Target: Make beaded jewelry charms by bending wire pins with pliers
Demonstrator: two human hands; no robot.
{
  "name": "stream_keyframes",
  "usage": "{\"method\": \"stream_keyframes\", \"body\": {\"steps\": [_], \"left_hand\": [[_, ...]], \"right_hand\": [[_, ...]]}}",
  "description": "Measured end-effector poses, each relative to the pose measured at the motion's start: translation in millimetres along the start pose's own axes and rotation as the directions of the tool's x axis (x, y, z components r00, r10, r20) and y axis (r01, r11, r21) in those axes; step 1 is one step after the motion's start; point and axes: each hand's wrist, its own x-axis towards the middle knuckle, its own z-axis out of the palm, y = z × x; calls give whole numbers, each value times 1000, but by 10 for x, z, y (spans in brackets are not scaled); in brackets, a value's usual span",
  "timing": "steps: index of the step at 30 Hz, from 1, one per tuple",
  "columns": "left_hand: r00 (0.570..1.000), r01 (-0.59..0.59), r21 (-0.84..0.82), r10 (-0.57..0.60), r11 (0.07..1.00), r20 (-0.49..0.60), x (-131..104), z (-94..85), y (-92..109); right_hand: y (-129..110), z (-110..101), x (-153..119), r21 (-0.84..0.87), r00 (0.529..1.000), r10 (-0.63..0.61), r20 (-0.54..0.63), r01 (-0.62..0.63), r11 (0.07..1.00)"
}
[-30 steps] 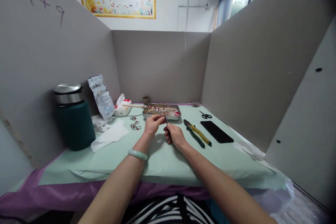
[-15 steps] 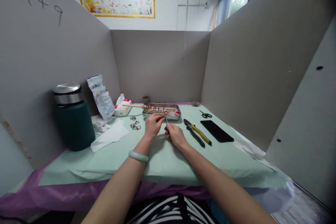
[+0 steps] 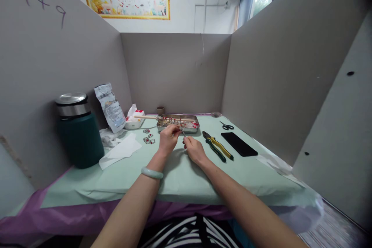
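Observation:
In front of the metal tray [image 3: 198, 124], my left hand [image 3: 169, 138] is closed in a pinch, with a pale green bangle [image 3: 151, 173] on its wrist. What its fingertips hold is too small to make out. My right hand [image 3: 194, 149] is closed around a thin metal tool [image 3: 183, 133], whose tip points up at the left fingertips. Red and silver beads [image 3: 190, 124] lie in the tray, and a wooden stick [image 3: 147, 117] strung with beaded pieces rests across it. Several small red and silver rings [image 3: 149, 139] lie left of my left hand.
To the right lie pliers [image 3: 217, 146] with green and yellow handles, a black phone [image 3: 238, 144] and black scissors [image 3: 226, 126]. A green flask [image 3: 80, 135], a foil pouch [image 3: 110, 108], a tissue pack [image 3: 135, 119] and white paper [image 3: 123, 150] are at the left. Grey partitions [image 3: 174, 73] surround the table.
The view has shifted slightly, so everything sits a little further left. My hands stay together in front of the tray; the metal tool's tip has tilted slightly leftward.

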Motion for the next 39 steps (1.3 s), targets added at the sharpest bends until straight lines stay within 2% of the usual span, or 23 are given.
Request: {"method": "stream_keyframes", "body": {"steps": [5,11,14,21,24,27,32,39], "left_hand": [[998,-65,7,65,998,-17,-3,-15,47],[984,-174,158,178,972,-16,-4,-5,9],[985,-171,153,175,973,-11,-2,5,-22],[997,78,88,-78,993,2,4,26,-49],[977,211,-72,-210,975,30,9,41,-63],[949,315,-268,-306,911,76,20,59,-78],[917,395,-436,-377,809,132,37,69,-60],[885,453,-502,-438,736,157,30,63,13]], "right_hand": [[-17,-13,-6,-9,1000,-13,10,13,1000],[-22,-5,-12,-92,999,-50,-5,49,995],[-18,-10,-8,-137,997,-74,-25,70,988],[-38,-48,15,-25,1000,1,31,0,1000],[-22,-39,14,-55,1000,-12,2,13,998],[-1,-27,6,-137,997,-62,-34,57,989],[6,-21,-10,-249,990,-118,-72,97,964],[-21,-14,-42,-336,986,-139,-93,100,937]]}}
